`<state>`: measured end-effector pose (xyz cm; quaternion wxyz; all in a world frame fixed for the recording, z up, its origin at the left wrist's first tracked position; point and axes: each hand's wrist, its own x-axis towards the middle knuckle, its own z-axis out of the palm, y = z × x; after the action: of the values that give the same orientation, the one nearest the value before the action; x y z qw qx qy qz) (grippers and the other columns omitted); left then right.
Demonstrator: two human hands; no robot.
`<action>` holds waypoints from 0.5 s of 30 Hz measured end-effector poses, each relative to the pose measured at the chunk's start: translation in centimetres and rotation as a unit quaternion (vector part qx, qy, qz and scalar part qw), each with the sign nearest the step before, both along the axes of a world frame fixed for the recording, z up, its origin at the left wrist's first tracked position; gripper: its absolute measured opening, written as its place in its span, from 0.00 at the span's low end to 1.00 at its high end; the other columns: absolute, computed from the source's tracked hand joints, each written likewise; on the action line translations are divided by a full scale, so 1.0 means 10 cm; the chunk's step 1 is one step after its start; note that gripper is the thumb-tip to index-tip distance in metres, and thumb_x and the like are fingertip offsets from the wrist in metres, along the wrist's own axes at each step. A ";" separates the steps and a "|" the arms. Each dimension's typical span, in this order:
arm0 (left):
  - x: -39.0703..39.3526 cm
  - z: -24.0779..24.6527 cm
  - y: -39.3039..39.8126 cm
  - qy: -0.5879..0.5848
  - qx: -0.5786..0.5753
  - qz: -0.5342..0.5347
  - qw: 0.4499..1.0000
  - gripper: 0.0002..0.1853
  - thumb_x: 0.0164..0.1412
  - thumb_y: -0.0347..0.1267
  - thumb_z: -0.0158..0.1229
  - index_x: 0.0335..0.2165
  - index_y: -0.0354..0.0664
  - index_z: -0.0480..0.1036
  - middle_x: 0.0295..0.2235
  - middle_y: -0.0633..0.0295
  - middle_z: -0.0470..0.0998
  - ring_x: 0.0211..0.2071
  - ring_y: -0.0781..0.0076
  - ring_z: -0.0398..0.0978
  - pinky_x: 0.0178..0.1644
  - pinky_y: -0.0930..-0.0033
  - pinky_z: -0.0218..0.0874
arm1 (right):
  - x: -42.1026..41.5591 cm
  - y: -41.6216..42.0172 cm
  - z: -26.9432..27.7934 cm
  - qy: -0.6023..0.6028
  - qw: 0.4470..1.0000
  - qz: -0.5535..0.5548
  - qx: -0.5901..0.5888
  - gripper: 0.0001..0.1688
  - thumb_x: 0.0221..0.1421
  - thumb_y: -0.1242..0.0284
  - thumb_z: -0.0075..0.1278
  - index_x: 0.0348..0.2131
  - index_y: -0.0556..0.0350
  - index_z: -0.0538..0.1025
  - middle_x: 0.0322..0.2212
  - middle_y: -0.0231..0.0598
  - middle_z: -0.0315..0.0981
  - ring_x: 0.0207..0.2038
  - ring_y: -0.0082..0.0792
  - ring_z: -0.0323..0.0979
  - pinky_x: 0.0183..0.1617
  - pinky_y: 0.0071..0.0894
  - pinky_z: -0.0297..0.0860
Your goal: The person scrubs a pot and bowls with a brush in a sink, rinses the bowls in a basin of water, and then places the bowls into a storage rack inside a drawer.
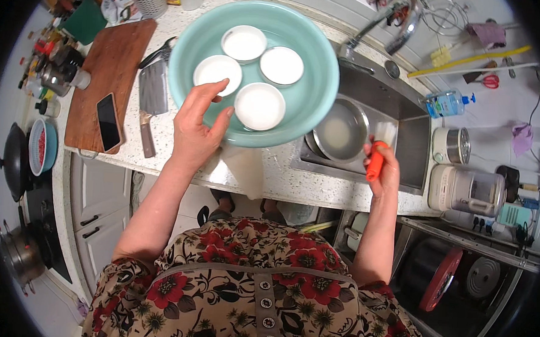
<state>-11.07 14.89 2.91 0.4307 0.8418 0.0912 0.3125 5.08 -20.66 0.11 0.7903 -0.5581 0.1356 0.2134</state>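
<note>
Over the near rim of a pale green plastic basin (181, 104) hangs my left hand (201, 121), empty, thumb and fingers apart. Its fingertips overlap the left white bowl (213, 71); whether they touch it I cannot tell. Several round white bowls sit in the basin, including a near one (259, 106), a right one (282, 65) and a back one (244, 43). My right hand (385, 170) grips the orange handle of a brush (377, 162) at the sink's front, with its pale bristles pointing away from me. Beside it, a metal bowl (340, 131) holds cloudy liquid.
The steel sink (411, 144) lies right of the basin, under a faucet (374, 23). A cleaver (153, 89) rests left of the basin, near a wooden cutting board (110, 64) bearing a phone (109, 122). A pale cloth (242, 167) hangs over the counter edge.
</note>
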 end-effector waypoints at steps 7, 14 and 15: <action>0.26 -0.25 -0.48 0.169 -0.078 0.085 0.979 0.20 0.54 0.25 0.59 0.48 0.43 0.72 0.35 0.64 0.76 0.32 0.78 0.71 0.37 0.75 0.63 | 0.45 0.03 -0.56 -0.048 0.849 0.293 -0.437 0.36 0.47 0.78 0.53 0.56 0.60 0.61 0.37 0.51 0.74 0.37 0.34 0.76 0.32 0.30 0.72; 0.52 -0.24 -0.52 0.279 -0.033 0.204 0.938 0.15 0.56 0.35 0.59 0.43 0.46 0.76 0.30 0.66 0.78 0.26 0.78 0.72 0.34 0.74 0.65 | 1.16 -0.16 -1.79 -0.167 0.502 0.426 -0.734 0.29 0.49 0.67 0.52 0.53 0.46 0.69 0.38 0.47 0.77 0.39 0.43 0.76 0.41 0.39 0.72; 0.53 -0.28 -0.55 0.295 0.005 0.214 0.931 0.15 0.55 0.36 0.59 0.42 0.47 0.76 0.30 0.67 0.78 0.25 0.77 0.73 0.34 0.73 0.65 | 1.16 -0.17 -1.92 -0.168 0.481 0.463 -0.725 0.27 0.50 0.65 0.51 0.51 0.46 0.71 0.38 0.47 0.77 0.40 0.45 0.75 0.43 0.40 0.71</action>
<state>-5.75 9.42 0.06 0.3028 0.8587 0.3909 0.1350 16.68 -22.40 -19.13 -0.1003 -0.9402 -0.1712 0.2768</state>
